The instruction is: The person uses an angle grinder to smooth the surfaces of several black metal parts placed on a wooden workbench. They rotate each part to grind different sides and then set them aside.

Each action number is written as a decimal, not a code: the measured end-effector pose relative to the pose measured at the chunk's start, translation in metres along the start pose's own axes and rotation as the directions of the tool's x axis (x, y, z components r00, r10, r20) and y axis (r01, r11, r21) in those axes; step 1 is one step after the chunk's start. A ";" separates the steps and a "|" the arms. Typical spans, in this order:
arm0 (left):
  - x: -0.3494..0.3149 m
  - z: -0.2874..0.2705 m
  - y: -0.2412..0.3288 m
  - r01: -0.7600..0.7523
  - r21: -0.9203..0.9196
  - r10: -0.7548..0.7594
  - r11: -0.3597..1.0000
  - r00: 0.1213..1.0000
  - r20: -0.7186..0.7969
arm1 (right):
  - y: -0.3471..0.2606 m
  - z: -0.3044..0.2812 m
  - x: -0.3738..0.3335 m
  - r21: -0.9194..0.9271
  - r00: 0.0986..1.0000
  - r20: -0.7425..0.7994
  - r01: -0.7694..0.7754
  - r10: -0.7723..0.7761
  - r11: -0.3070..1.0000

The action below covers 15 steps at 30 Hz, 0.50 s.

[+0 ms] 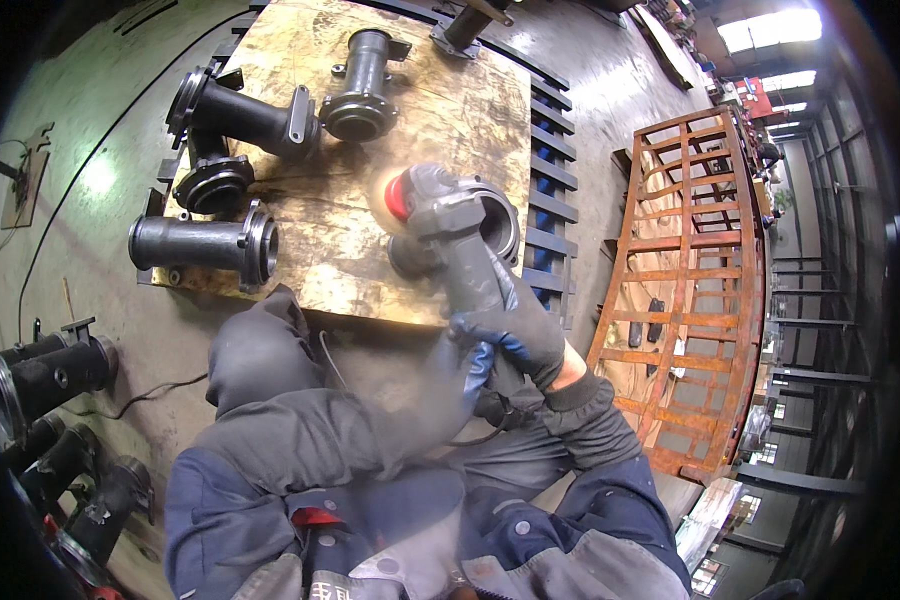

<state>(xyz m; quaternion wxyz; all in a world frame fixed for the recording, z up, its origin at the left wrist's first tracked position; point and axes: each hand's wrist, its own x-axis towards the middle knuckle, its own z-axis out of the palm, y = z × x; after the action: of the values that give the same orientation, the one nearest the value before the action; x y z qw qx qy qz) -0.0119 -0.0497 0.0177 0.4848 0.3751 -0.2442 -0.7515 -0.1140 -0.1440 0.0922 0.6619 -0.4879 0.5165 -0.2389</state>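
Note:
An angle grinder slants up from my lap over the table, its grey body in both my gloved hands. My right hand, in a dark glove with blue on it, is closed round the rear of the body. Beside it my left hand is closed on the same end, partly smeared by motion. At the head of the grinder is a red round attachment with a blurred edge. Under and beside it lies a black flanged metal pipe, partly hidden by the grinder; I cannot tell whether they touch.
Several black flanged pipes, one of them a pipe at the left edge, lie on the stained tabletop. More pipes lie low on the left. Dark slats edge the table. An orange metal rack stands right. Cables cross the floor.

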 end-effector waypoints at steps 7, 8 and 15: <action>-0.028 -0.007 -0.027 -0.072 0.049 0.063 0.996 0.983 0.170 | 0.006 0.003 -0.038 -0.021 0.993 0.050 -0.104 0.105 0.994; -0.030 -0.010 -0.028 -0.055 0.061 0.040 0.997 0.974 0.222 | 0.002 0.005 -0.044 0.029 0.992 0.055 -0.112 0.110 0.993; -0.043 -0.010 -0.024 0.123 0.160 -0.183 0.979 0.878 0.443 | 0.030 -0.006 -0.082 -0.164 0.999 0.005 -0.045 0.046 0.985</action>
<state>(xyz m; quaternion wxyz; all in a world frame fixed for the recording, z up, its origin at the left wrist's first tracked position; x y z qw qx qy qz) -0.0064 -0.0004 0.0079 0.3283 0.2365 -0.3677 -0.8373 -0.1545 -0.0667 0.1027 0.6271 -0.5298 0.5425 -0.1784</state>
